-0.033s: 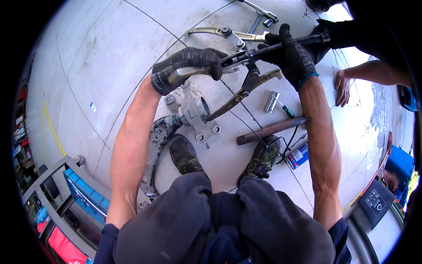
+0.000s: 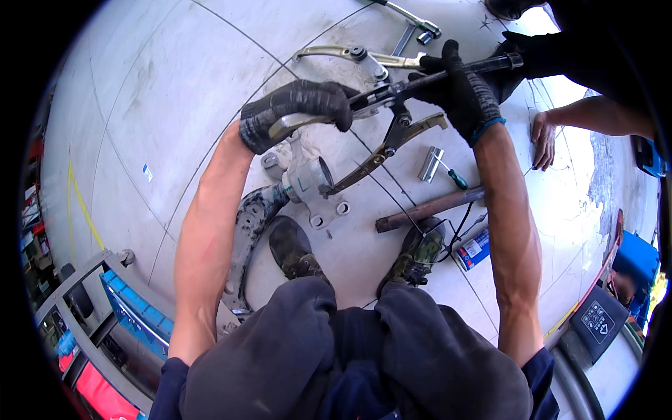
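A three-jaw gear puller (image 2: 392,94) hangs over the floor between my gloved hands. My left hand (image 2: 297,112) is closed around one of its jaws, whose pale hooked end shows below the palm. Behind the dark threaded spindle lies my right hand (image 2: 458,91), thumb pointing up, its fingers bent around the spindle and partly hidden. A second jaw reaches away to the far left. The third jaw (image 2: 378,157) points down, its tip at the round bore of a metal steering knuckle (image 2: 304,178). A black control arm (image 2: 255,213) joins the knuckle near my left boot.
On the floor lie a ratchet wrench (image 2: 413,21), a silver socket (image 2: 430,164), a green-handled screwdriver (image 2: 457,178), a rusty bar (image 2: 427,210) and a blue spray can (image 2: 474,250). A co-worker's bare hand (image 2: 542,140) rests at right. A grey cart (image 2: 77,280) stands left.
The fingers of my left hand have shifted slightly along the jaw. The spindle's thread looks more blurred now. Both hands remain in nearly the same place.
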Action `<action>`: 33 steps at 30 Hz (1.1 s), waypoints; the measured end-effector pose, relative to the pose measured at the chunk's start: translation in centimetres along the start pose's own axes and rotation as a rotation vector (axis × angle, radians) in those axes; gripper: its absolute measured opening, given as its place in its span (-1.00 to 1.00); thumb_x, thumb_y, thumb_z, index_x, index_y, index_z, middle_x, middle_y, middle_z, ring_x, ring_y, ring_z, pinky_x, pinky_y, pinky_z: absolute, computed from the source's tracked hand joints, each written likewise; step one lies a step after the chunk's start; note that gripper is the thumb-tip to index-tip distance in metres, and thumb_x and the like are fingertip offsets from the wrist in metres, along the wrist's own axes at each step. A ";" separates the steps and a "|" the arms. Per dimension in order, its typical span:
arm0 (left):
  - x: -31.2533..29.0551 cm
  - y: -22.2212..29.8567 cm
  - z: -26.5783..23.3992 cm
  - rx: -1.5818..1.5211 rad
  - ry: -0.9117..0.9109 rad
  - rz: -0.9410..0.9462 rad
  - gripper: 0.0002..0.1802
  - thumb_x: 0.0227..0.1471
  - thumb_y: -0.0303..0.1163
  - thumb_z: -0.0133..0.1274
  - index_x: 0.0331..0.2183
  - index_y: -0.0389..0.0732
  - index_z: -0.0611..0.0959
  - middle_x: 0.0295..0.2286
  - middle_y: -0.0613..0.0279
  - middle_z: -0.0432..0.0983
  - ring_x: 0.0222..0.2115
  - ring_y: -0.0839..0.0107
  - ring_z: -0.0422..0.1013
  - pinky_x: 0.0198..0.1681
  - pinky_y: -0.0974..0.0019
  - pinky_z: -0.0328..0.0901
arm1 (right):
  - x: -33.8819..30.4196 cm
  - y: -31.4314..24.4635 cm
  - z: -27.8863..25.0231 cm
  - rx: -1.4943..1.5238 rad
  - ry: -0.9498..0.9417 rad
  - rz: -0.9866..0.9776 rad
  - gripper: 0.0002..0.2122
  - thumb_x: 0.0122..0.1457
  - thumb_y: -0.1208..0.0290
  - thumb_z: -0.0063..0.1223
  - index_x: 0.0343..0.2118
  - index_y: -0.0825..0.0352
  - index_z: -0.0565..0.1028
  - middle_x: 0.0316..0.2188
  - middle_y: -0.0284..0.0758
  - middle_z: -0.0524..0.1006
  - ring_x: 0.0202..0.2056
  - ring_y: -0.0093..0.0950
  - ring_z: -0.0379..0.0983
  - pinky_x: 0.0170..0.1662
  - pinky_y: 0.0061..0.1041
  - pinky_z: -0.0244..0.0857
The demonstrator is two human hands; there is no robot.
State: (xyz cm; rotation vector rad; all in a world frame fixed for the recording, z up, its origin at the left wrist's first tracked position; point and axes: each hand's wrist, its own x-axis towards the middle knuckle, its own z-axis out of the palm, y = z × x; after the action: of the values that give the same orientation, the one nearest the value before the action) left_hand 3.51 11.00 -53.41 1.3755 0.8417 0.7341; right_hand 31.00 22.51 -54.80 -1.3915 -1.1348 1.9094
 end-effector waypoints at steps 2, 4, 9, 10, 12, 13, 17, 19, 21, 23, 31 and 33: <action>0.1 0.9 0.0 -0.055 -0.050 -0.222 -0.75 0.11 -0.34 0.19 -0.24 -0.33 0.70 -0.27 0.19 0.58 -0.18 0.37 0.49 0.01 0.28 0.37 | -0.2 -0.1 -0.3 0.013 -0.014 0.003 -0.23 0.28 -0.25 -0.11 0.05 0.59 0.45 -0.15 0.09 0.60 -0.08 -0.22 0.61 0.11 -0.41 0.47; -0.2 2.9 0.5 0.123 -0.108 -0.371 -0.68 -0.08 -0.31 0.27 -0.23 -0.23 0.70 -0.05 0.16 0.50 -0.04 0.29 0.41 0.09 0.20 0.29 | -1.1 -0.8 0.5 -0.090 -0.019 0.006 -0.21 0.27 -0.26 -0.09 0.05 0.61 0.44 -0.19 0.11 0.60 -0.08 -0.24 0.61 0.10 -0.42 0.48; -2.0 5.5 1.8 0.211 -0.028 -0.534 -0.49 -0.06 -0.48 0.24 -0.02 -0.24 0.52 -0.11 0.08 0.52 -0.19 0.33 0.52 -0.14 0.24 0.44 | -1.9 -1.4 2.1 -0.326 0.007 -0.052 -0.33 0.32 -0.27 -0.19 -0.11 0.38 0.63 -0.23 -0.18 0.66 -0.19 -0.37 0.61 0.08 -0.44 0.42; -1.8 6.1 2.6 0.207 0.007 -0.607 -0.48 -0.04 -0.49 0.22 0.01 -0.24 0.49 -0.13 0.07 0.52 -0.25 0.34 0.54 -0.23 0.26 0.46 | -2.0 -1.4 2.0 -0.343 0.014 -0.030 -0.32 0.31 -0.27 -0.18 -0.11 0.39 0.63 -0.24 -0.18 0.66 -0.19 -0.38 0.62 0.08 -0.45 0.42; -1.4 6.5 3.6 0.241 0.051 -0.695 -0.48 -0.02 -0.47 0.17 0.02 -0.26 0.46 -0.20 0.05 0.54 -0.36 0.35 0.57 -0.38 0.27 0.47 | -2.4 -1.8 2.0 -0.378 0.026 0.014 -0.31 0.30 -0.28 -0.18 -0.10 0.40 0.62 -0.25 -0.17 0.66 -0.19 -0.39 0.62 0.08 -0.46 0.42; -2.2 8.5 3.6 0.315 0.085 -0.755 -0.49 -0.02 -0.44 0.15 0.01 -0.29 0.45 -0.25 0.05 0.56 -0.41 0.36 0.56 -0.44 0.26 0.45 | -2.7 -2.0 3.5 -0.335 0.007 -0.009 -0.28 0.29 -0.29 -0.17 -0.08 0.45 0.60 -0.26 -0.14 0.66 -0.18 -0.37 0.63 0.09 -0.43 0.42; -1.7 6.5 3.8 0.862 0.044 -0.521 -0.61 0.01 -0.33 0.11 -0.12 -0.31 0.51 -0.36 -0.14 0.60 -0.38 0.07 0.57 -0.33 0.09 0.43 | -1.6 -1.4 2.5 -0.385 0.068 -0.026 -0.24 0.27 -0.30 -0.15 -0.05 0.52 0.55 -0.26 -0.06 0.66 -0.13 -0.31 0.63 0.12 -0.38 0.42; -2.2 8.2 3.8 1.143 0.042 -0.530 -0.68 0.04 -0.28 0.10 -0.20 -0.27 0.57 -0.38 -0.17 0.60 -0.31 -0.13 0.52 -0.21 -0.01 0.39 | -2.1 -2.1 4.0 -0.271 0.033 0.021 -0.26 0.27 -0.28 -0.11 -0.04 0.53 0.53 -0.24 -0.05 0.65 -0.11 -0.27 0.62 0.14 -0.37 0.42; -1.6 8.5 3.6 1.156 0.011 -0.476 -0.72 0.05 -0.32 0.10 -0.18 -0.23 0.59 -0.39 -0.12 0.60 -0.31 -0.11 0.53 -0.21 0.00 0.39 | -2.1 -2.1 4.1 -0.173 0.020 0.051 -0.27 0.27 -0.25 -0.07 -0.03 0.54 0.51 -0.22 -0.03 0.64 -0.11 -0.24 0.61 0.16 -0.36 0.41; -1.4 7.2 2.8 1.163 -0.013 -0.456 -0.75 0.11 -0.33 0.06 -0.19 -0.23 0.61 -0.39 -0.08 0.61 -0.33 -0.08 0.53 -0.23 0.01 0.38 | -0.6 -0.7 2.7 -0.053 -0.006 0.062 -0.28 0.26 -0.23 -0.02 -0.02 0.56 0.49 -0.20 -0.01 0.62 -0.11 -0.21 0.61 0.18 -0.33 0.41; -1.8 -2.5 5.1 0.892 0.171 -0.187 -0.67 0.22 -0.37 0.05 0.01 -0.22 0.54 -0.35 -0.13 0.58 -0.31 -0.11 0.52 -0.22 0.01 0.39 | 3.5 3.7 -2.6 0.127 0.039 0.185 -0.32 0.20 -0.14 0.14 -0.02 0.57 0.43 -0.19 0.04 0.59 -0.15 -0.18 0.61 0.08 -0.29 0.51; -2.9 -1.9 5.7 0.863 0.197 -0.244 -0.67 0.22 -0.36 0.05 0.01 -0.22 0.54 -0.35 -0.13 0.59 -0.31 -0.11 0.52 -0.23 -0.01 0.39 | 3.9 4.7 -2.1 0.161 0.009 0.214 -0.34 0.18 -0.12 0.18 -0.05 0.56 0.44 -0.21 0.03 0.59 -0.16 -0.18 0.61 0.08 -0.28 0.51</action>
State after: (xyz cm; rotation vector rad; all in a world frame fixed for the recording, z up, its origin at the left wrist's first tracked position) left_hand 6.77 5.37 -55.03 1.9155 1.5630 0.3076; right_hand 31.89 23.89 -61.02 -1.4792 -0.8344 2.0889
